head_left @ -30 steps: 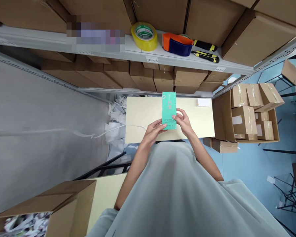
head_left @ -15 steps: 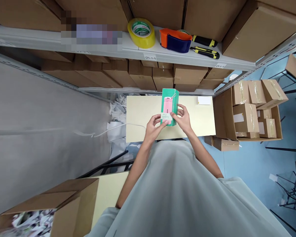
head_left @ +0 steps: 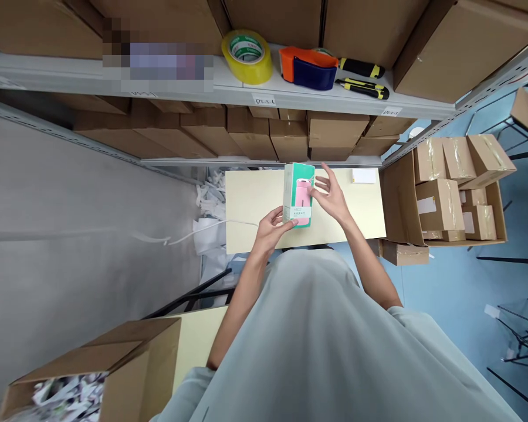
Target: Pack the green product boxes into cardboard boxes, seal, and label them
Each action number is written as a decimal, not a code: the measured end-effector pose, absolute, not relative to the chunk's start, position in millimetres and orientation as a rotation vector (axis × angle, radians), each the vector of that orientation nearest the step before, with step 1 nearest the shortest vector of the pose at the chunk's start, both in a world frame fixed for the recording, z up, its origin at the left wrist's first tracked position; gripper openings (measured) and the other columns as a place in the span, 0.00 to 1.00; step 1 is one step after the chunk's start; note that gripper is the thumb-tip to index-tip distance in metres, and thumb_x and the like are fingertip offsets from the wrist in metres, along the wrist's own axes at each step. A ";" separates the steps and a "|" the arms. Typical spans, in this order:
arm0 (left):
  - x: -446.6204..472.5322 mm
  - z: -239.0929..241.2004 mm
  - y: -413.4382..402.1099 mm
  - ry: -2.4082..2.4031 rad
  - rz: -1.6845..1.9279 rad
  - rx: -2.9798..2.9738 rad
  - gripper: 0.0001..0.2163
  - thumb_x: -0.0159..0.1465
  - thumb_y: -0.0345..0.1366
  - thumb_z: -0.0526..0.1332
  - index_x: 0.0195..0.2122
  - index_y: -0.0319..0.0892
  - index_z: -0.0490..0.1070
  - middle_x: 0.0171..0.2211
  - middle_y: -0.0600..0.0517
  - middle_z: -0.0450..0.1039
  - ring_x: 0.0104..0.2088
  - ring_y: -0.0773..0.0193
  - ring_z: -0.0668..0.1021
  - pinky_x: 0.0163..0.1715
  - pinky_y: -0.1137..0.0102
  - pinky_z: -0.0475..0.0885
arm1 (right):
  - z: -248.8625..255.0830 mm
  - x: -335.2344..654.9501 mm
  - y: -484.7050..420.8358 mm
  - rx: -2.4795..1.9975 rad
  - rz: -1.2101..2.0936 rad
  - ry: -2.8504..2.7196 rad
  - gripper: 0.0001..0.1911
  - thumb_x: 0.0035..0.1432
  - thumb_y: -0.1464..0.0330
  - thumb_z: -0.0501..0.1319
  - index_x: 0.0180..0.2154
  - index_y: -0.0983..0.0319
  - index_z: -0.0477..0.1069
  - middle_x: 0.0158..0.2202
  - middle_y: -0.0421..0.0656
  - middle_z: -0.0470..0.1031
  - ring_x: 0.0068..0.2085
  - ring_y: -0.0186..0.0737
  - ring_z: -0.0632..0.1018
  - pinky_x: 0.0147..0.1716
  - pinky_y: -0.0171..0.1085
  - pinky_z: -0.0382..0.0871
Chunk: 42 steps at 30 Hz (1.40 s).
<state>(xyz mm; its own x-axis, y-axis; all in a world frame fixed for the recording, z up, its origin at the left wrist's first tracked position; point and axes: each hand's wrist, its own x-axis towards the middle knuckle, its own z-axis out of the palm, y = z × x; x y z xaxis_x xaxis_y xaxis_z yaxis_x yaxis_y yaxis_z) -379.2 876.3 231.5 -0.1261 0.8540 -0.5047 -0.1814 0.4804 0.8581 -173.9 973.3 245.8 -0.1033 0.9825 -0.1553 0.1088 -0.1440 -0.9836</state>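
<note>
Head view, only 1 here: green box (head_left: 305, 186) sits between the 2 hands, over the middle of the pale surface (head_left: 250, 196), its long side running near to far. Can't tell if its near end touches the surface. Left hand (head_left: 270, 232) grasps it at the near left corner, thumb on the front. Right hand (head_left: 333, 200) is at the right edge, grip loosened, fingers spread; thumb overlaps the front, contact unclear.

Change: 0.5 s ago the green right side showed and both hands were close in on the box; now it's turned so the white left side shows beside the pink-bottle front, and the right fingers have lifted away. Reads as turning the box over in hand, with the left hand likely carrying most of the hold for now.

Around: small white item (head_left: 364, 176) at the surface's far right, white cable (head_left: 240, 221) at its left. Far shelf (head_left: 229, 92) bears yellow tape roll (head_left: 256, 73), orange-and-blue tool (head_left: 315, 74), 2 black-and-yellow cutters (head_left: 364, 89). Big open carton (head_left: 398, 202) of smaller boxes right.
</note>
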 end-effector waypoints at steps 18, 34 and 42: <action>-386.7 239.2 853.5 1.185 0.914 0.370 0.29 0.53 0.55 0.80 0.49 0.41 0.80 0.57 0.38 0.82 0.56 0.45 0.85 0.59 0.49 0.81 | 240.8 -155.6 1005.2 -1.255 1.667 -1.087 0.29 0.53 0.48 0.75 0.51 0.52 0.73 0.47 0.41 0.83 0.51 0.46 0.81 0.51 0.50 0.83; -361.3 224.5 842.5 1.735 1.168 1.090 0.32 0.50 0.31 0.77 0.57 0.48 0.74 0.59 0.45 0.70 0.63 0.50 0.76 0.58 0.55 0.84 | 244.0 -138.8 992.9 -1.201 1.762 -1.040 0.28 0.53 0.44 0.76 0.46 0.52 0.75 0.48 0.39 0.78 0.50 0.42 0.80 0.54 0.46 0.80; -362.5 188.7 868.5 1.448 1.190 0.588 0.42 0.49 0.38 0.82 0.66 0.49 0.70 0.52 0.45 0.80 0.49 0.53 0.86 0.53 0.57 0.83 | 275.9 -165.2 943.3 -1.182 0.979 -1.681 0.23 0.67 0.48 0.69 0.56 0.54 0.77 0.68 0.52 0.70 0.68 0.57 0.73 0.62 0.55 0.79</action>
